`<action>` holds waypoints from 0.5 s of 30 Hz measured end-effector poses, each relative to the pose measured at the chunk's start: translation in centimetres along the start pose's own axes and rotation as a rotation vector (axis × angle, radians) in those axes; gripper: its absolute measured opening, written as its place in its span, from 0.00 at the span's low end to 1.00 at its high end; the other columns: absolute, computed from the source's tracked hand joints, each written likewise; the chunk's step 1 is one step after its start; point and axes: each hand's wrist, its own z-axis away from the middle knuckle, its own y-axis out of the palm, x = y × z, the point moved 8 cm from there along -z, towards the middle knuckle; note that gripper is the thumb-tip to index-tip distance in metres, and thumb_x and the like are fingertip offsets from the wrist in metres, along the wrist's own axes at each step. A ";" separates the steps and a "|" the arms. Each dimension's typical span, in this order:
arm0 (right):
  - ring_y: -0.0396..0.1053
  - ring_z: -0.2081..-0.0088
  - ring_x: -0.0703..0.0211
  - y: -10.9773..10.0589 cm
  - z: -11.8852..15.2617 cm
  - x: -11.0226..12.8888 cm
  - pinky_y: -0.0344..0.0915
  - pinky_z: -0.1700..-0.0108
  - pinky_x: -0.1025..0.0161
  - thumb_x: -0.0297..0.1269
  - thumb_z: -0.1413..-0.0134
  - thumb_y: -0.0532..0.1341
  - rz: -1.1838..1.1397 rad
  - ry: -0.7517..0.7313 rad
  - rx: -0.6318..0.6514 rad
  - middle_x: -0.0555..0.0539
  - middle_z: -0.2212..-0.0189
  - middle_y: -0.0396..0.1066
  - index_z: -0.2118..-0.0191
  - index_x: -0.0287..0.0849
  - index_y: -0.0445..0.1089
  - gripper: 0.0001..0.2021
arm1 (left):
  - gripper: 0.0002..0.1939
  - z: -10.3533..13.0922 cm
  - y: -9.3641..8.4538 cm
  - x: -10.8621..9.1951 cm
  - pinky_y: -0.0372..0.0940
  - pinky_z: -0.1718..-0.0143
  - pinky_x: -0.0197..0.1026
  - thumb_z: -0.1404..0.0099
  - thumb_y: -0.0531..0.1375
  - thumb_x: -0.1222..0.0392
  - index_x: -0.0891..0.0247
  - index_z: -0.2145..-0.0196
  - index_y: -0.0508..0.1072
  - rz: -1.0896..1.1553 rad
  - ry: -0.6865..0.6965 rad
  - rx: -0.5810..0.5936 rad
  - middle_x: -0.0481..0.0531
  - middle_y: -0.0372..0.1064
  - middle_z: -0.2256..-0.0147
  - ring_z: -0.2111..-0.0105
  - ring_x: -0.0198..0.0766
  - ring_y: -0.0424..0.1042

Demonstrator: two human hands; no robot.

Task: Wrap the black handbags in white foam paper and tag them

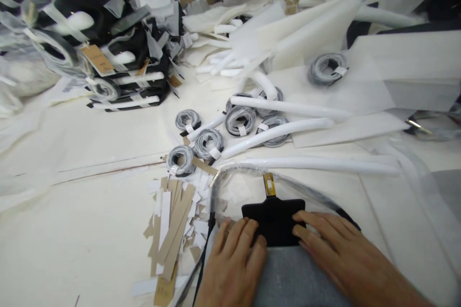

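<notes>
My left hand (235,260) and right hand (333,244), fingers bent, grip unclear, partly cover one black flap (275,223) with one gold clasp (269,184), near on the desk (90,230), three long white tubes (277,137) beyond.

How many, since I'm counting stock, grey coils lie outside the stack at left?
8 visible: three coils at left; four coils mid-table, some partly behind white tubes; one coil farther right. Others may be hidden.

white table (90,235) | wrapped coils (200,147) | white tubes (317,164) | card strips (179,223) | far left: bag stack (128,42) | grey-covered bag (293,273)
</notes>
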 end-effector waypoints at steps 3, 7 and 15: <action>0.67 0.45 0.48 -1.5 -0.5 0.4 0.61 0.41 0.47 0.24 0.37 0.51 -0.030 -0.040 -0.083 0.45 0.47 0.72 0.49 0.46 0.72 0.18 | 0.15 0.3 -0.6 -1.9 0.65 0.51 0.41 0.26 0.49 0.65 0.58 0.62 0.76 0.001 0.091 -0.166 0.47 0.78 0.59 0.58 0.36 0.74; 0.63 0.39 0.48 -2.4 -2.0 -0.7 0.60 0.36 0.51 0.31 0.37 0.58 -0.126 0.075 -0.139 0.43 0.40 0.67 0.41 0.43 0.66 0.19 | 0.15 2.0 0.5 -3.3 0.69 0.61 0.34 0.26 0.50 0.65 0.58 0.61 0.78 0.069 0.119 -0.189 0.44 0.79 0.62 0.63 0.33 0.75; 0.74 0.50 0.44 -0.9 -7.3 -3.5 0.74 0.49 0.45 0.43 0.37 0.59 -0.396 0.344 0.014 0.40 0.50 0.76 0.35 0.41 0.62 0.27 | 0.17 5.4 1.5 -4.0 0.70 0.49 0.38 0.26 0.53 0.56 0.51 0.43 0.71 -0.066 0.169 -0.160 0.47 0.76 0.50 0.50 0.38 0.75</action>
